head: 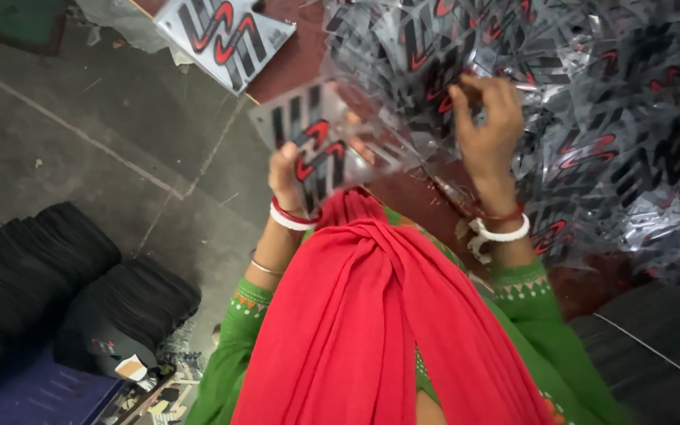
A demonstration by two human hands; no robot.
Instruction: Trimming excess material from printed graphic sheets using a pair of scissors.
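In the head view, the left hand (pixel 286 175) is closed around the lower edge of a clear plastic sheet printed with black and red wavy stripes (pixel 314 149), the thumb over its front face and the fingers hidden behind it. The sheet stands tilted, its upper corner reaching toward the right hand. The right hand (pixel 488 118) is raised with its fingers curled and pinched into a loose heap of glossy clear sheets bearing the same black and red marks (pixel 607 102); which single sheet it grips cannot be told. The heap spreads from just above both hands far out past the right hand, lying on a dark reddish-brown surface (pixel 293 59) that shows bare between the hands. Both wrists carry red and white bangles (pixel 501 228), and the arms wear green embroidered sleeves (pixel 242 330). A red cloth scarf (pixel 371 315) hangs in folds below and between the hands. Beyond the left hand, at the surface's edge, lies another flat printed sheet of the same pattern (pixel 226 35). Well below and outward of the left hand, stacks of black fabric pieces (pixel 57 275) rest on the grey concrete floor (pixel 120 134).
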